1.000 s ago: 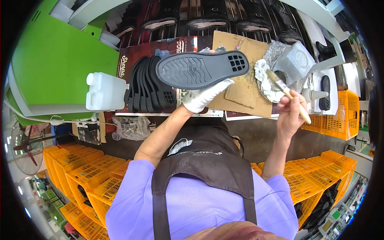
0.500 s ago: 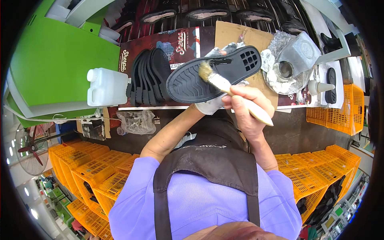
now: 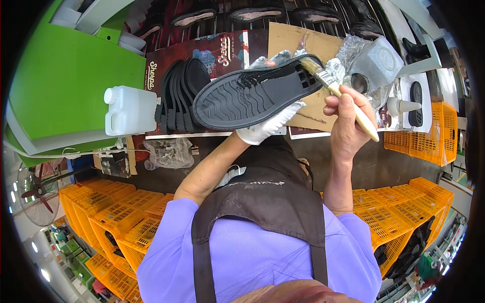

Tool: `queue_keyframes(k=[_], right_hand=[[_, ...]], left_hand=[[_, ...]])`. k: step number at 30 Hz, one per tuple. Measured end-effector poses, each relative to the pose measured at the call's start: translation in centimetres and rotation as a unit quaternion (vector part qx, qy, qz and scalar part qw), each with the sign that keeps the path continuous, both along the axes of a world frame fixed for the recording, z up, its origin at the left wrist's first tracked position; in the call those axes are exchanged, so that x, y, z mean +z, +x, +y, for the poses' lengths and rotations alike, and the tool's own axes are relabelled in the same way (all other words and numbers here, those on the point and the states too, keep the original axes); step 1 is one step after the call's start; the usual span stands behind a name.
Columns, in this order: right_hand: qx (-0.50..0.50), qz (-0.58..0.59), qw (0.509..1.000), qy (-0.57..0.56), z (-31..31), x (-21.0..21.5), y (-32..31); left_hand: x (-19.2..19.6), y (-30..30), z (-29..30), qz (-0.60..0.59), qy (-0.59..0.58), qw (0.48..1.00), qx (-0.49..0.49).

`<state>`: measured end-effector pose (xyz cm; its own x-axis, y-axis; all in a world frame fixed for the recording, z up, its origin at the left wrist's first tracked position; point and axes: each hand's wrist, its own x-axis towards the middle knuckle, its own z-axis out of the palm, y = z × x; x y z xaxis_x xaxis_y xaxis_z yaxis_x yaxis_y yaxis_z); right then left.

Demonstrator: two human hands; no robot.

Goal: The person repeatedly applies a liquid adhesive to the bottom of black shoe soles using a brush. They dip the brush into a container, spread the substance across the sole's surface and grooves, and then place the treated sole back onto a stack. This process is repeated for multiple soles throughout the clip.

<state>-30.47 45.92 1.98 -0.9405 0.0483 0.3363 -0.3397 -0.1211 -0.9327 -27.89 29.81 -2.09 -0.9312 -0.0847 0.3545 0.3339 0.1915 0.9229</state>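
Head view: left grip (image 3: 271, 124) partly beneath sole (image 3: 237, 98)

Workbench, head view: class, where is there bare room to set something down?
Bare: the cardboard beyond the held outsole, and the dark red board between stacked outsoles and cardboard. Crowded: left, white jug beside the stack; right, plastic wrap, translucent container and squeeze bottle.

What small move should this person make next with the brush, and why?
Probably sweep the brush around the gridded end of the dark sole toward the near edge: the right hand has the bristles at that end, the gloved left hand supports the sole, and the far edge has glossy patches.
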Motion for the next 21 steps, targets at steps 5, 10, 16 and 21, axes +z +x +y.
queue_keyframes(k=[5,10,16,21], right_hand=[[0.007,0.062,0.996,0.069,-1.3,-0.7,1.5],[0.052,0.07,0.992,0.086,-3.3,-0.4,3.2],[0.106,0.074,0.989,0.073,-4.9,0.4,4.0],[0.152,0.034,0.987,0.039,-5.9,0.9,4.6]], left_hand=[[-0.7,-0.5,-0.4,0.089,-0.145,0.985,0.023],[-2.5,-0.1,0.2,0.021,0.143,0.989,-0.004],[-3.6,-0.7,-0.3,-0.122,0.461,0.87,-0.122],[-3.9,-0.4,-0.5,-0.127,0.526,0.821,-0.18]])
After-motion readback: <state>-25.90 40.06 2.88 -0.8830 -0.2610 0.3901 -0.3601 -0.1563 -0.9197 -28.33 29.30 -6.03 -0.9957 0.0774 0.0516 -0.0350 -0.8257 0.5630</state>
